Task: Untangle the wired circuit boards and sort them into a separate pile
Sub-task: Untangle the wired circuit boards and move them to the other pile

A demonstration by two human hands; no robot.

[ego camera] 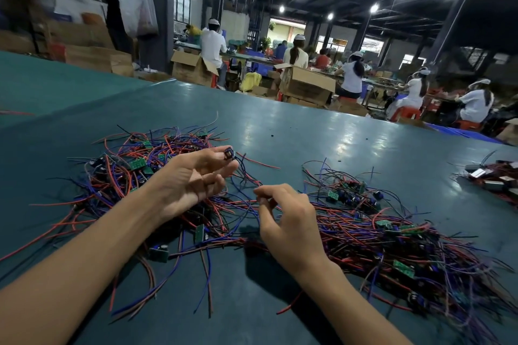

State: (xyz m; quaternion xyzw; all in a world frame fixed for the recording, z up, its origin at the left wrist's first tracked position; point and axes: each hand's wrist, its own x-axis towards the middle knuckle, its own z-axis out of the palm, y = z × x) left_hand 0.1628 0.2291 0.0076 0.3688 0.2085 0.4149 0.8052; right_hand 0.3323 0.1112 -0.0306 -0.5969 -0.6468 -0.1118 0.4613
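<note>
You are partway through. Your left hand pinches one wired board at its fingertips above the tangled pile, and your right hand pinches thin wires just beside it. The sorted pile on the bench to your right looks large, yet plenty is left to untangle.

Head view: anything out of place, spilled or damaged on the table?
Nothing looks damaged. Only oddity: small black bits lie loose on the table past the left pile and right pile, attached to nothing. The left hand pinches a small component; the right hand pinches wires.
</note>
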